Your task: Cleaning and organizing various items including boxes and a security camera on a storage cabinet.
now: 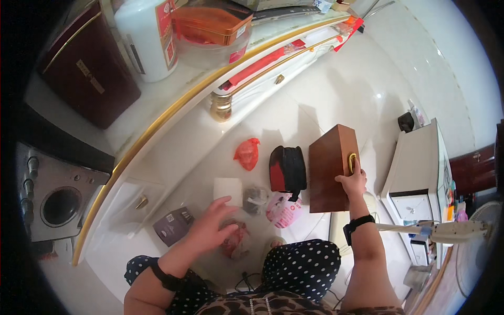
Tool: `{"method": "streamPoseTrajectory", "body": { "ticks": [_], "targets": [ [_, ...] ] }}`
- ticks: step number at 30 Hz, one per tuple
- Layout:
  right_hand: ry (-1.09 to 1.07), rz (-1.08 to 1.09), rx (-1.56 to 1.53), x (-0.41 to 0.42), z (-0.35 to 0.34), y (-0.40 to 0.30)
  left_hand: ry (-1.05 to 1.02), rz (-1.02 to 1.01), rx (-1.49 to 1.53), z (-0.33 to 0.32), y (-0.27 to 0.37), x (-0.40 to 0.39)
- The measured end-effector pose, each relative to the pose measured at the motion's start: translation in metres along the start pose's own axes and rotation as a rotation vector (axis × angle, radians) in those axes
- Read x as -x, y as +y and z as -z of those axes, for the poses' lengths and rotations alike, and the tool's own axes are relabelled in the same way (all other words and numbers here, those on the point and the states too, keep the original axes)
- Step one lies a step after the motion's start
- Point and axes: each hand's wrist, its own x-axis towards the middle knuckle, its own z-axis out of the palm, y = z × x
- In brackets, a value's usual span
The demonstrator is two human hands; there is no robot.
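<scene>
My right hand (354, 181) grips a brown wooden case (327, 173) at its narrow side, by the gold-coloured handle (351, 163). The thumb lies over the case's edge; the fingers are partly hidden. My left hand (212, 224) is raised with its fingers apart and holds nothing. Below it, a clear plastic bag with reddish contents (235, 240) lies on the floor. Left of that hand is a dark grey printed box (173, 225), and just beyond its fingertips a white box (228, 189). A black and red zipped bag (288, 169) stands beside the wooden case.
A red plastic bag (247, 154), a clear bag with dark contents (255, 199) and a pink printed package (284, 210) rest on the floor. A gold-edged white cabinet (189, 157) curves along the left. At right stand a white cabinet (413, 165) and a fan (456, 231).
</scene>
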Motion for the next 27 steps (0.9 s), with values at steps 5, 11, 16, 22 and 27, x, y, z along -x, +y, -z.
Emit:
{"method": "streamPoseTrajectory", "body": {
  "ticks": [5,11,16,22,27],
  "targets": [
    [0.150,0.163,-0.067,0.020,0.028,0.001,0.009,-0.048,-0.026,-0.002,0.006,-0.005],
    [0.325,0.536,-0.177,0.070,0.083,-0.022,-0.024,-0.077,0.127,0.003,0.005,-0.004],
    [0.330,0.801,-0.189,0.121,0.125,-0.058,-0.037,0.022,0.530,0.001,0.001,-0.008],
    [0.135,0.872,-0.394,0.146,0.128,-0.069,-0.100,0.105,0.653,0.015,-0.004,-0.014],
    [0.107,0.755,-0.498,0.112,0.114,-0.047,-0.210,0.098,0.427,0.006,-0.012,-0.015]
  ]
}}
